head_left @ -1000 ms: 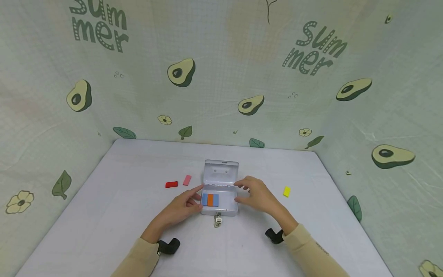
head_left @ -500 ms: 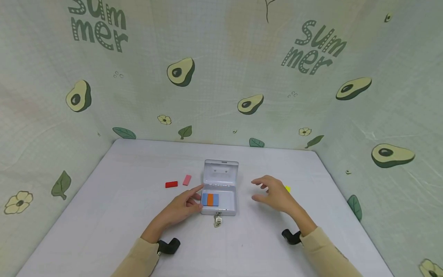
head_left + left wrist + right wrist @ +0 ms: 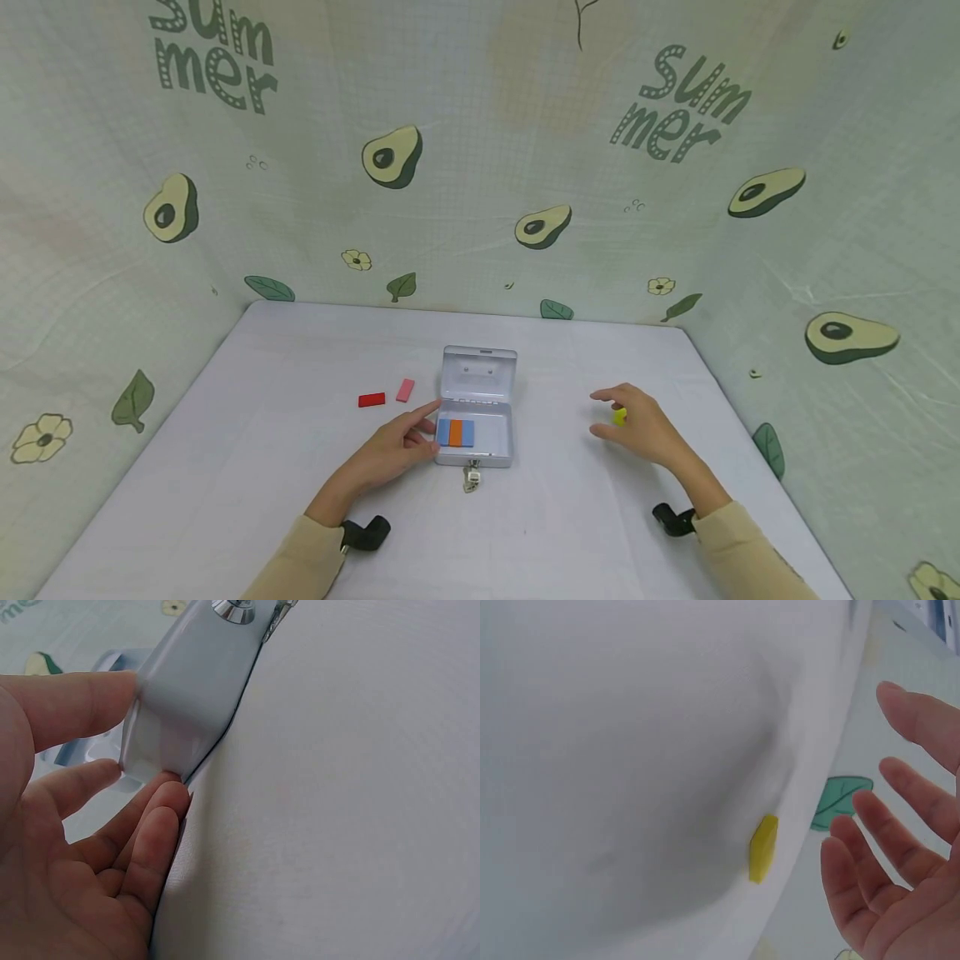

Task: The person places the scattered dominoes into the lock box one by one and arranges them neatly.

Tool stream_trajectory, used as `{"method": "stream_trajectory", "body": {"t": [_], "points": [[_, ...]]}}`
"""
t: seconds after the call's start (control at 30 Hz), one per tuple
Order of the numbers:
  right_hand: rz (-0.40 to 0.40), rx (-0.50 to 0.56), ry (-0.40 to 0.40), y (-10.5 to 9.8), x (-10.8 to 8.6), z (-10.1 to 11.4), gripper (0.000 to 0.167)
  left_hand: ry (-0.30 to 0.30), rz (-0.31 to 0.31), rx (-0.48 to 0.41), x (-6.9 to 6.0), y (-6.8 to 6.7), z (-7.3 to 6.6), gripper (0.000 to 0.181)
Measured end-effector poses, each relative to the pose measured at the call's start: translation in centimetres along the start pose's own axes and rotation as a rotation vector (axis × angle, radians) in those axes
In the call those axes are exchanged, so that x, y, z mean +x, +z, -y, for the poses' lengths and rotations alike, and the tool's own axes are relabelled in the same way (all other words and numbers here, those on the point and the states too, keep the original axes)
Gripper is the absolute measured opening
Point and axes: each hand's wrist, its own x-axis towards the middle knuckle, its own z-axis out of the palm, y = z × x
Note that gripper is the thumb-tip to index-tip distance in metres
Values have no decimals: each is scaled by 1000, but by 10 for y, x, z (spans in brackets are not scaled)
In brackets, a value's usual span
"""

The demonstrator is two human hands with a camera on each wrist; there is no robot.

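A small pale metal cash box (image 3: 495,460) stands on the table with its lid (image 3: 477,372) raised. Inside, at the left, lie two blue blocks and an orange block (image 3: 456,433) side by side. My left hand (image 3: 386,454) touches the left wall of the box with its fingertips; in the left wrist view the thumb and fingers meet the box side (image 3: 195,682). Farther right, my right hand (image 3: 643,427) hovers with spread, bent fingers close to a yellow block (image 3: 620,417), which it partly hides. Nothing is in that hand; the right wrist view shows the yellow block (image 3: 763,849) apart from the fingers.
Left of the box lie a red block (image 3: 371,400) and a pink block (image 3: 405,390). Keys (image 3: 472,478) hang from the lock at the box front. Printed cloth walls (image 3: 465,275) enclose the white table (image 3: 525,550) at the back and sides.
My right hand has moved right, from beside the cash box to the yellow block. The left hand has stayed at the box's left side.
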Motion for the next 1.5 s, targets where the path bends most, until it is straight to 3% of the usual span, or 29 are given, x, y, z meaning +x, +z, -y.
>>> {"method": "stream_trajectory", "body": {"t": [0.5,0.83,1.5], "points": [[-32,-53,50,-7,-3,-39,53,-4,1,4,-1,0,1,70],[8,-55,83,-6,-4,-57,57,9,4,2,0,0,1,70],[41,-58,103,-7,1,-60,49,-2,2,-1,-1,-1,-2,69]]}}
